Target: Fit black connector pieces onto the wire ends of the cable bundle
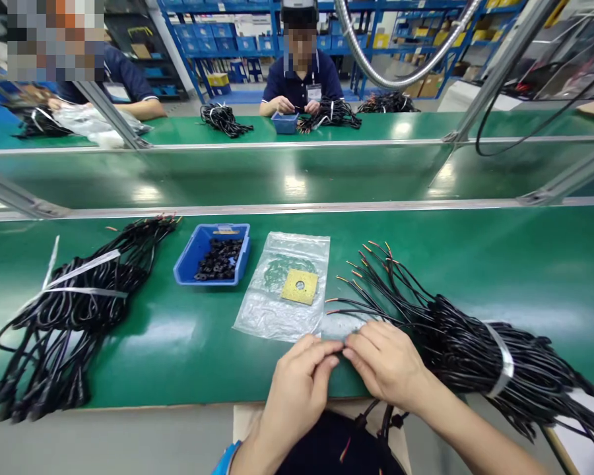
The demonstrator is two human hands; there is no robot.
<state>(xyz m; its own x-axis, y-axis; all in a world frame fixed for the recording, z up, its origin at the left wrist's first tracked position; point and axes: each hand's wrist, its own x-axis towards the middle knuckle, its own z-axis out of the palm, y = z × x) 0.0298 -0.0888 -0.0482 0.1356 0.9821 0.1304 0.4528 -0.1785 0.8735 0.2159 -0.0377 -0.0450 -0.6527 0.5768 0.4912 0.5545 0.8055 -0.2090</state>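
My left hand [304, 373] and my right hand [389, 363] meet fingertip to fingertip over the near edge of the green bench. Both are closed in a pinch around something small and dark, mostly hidden by the fingers. Below my right hand, black cables [385, 422] with connectors hang over my lap. A bundle of black cables [455, 343] lies just right of my right hand, its stripped copper ends fanned toward the middle. Beyond my hands rests a clear zip bag [262, 303] with a yellow square sponge [299, 287] on it.
A blue bin [183, 267] of small black parts [220, 259] stands left of the bag. Farther left lies another tied black cable bundle [84, 290]. A metal rail [277, 209] crosses behind. Two people [301, 72] sit at the opposite bench, with cable bundles there.
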